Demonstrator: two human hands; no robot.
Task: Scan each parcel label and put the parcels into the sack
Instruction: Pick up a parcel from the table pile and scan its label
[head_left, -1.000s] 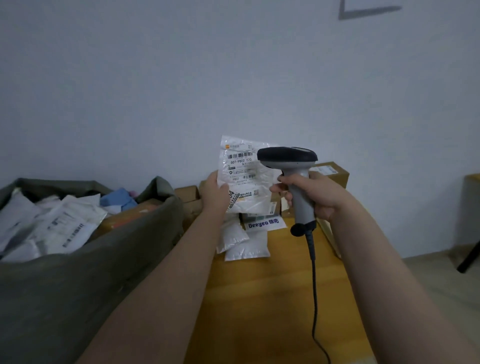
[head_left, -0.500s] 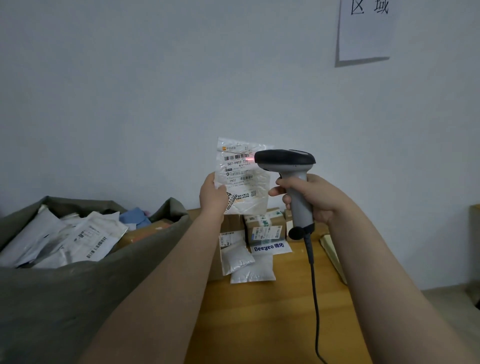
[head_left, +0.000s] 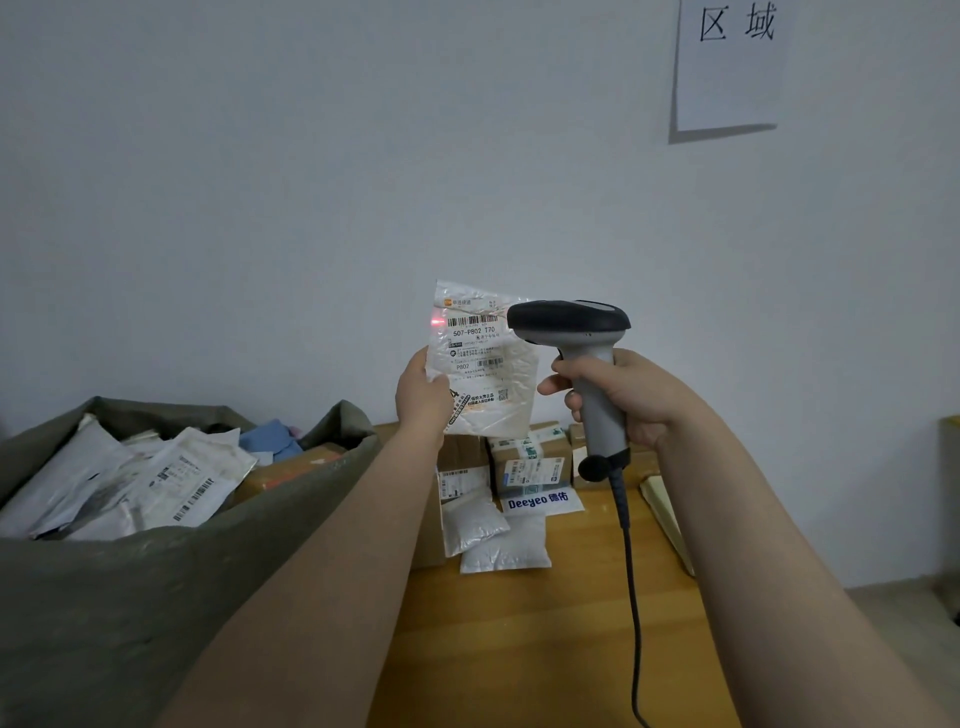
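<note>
Wooden table (head_left: 545, 649), white wall behind. Left hand (head_left: 423, 397) pinches white poly mailer (head_left: 483, 364) up above the table; right hand (head_left: 623, 395) grips barcode scanner (head_left: 576, 332), red beam on the label. Sack (head_left: 130, 597) at left already fairly full; boxes and bags (head_left: 519, 473) on the table probably left to scan.

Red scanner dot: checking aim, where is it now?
Head view, centre: the red dot glows just left of the top barcode on the white parcel in the left hand, left of the scanner.
</note>
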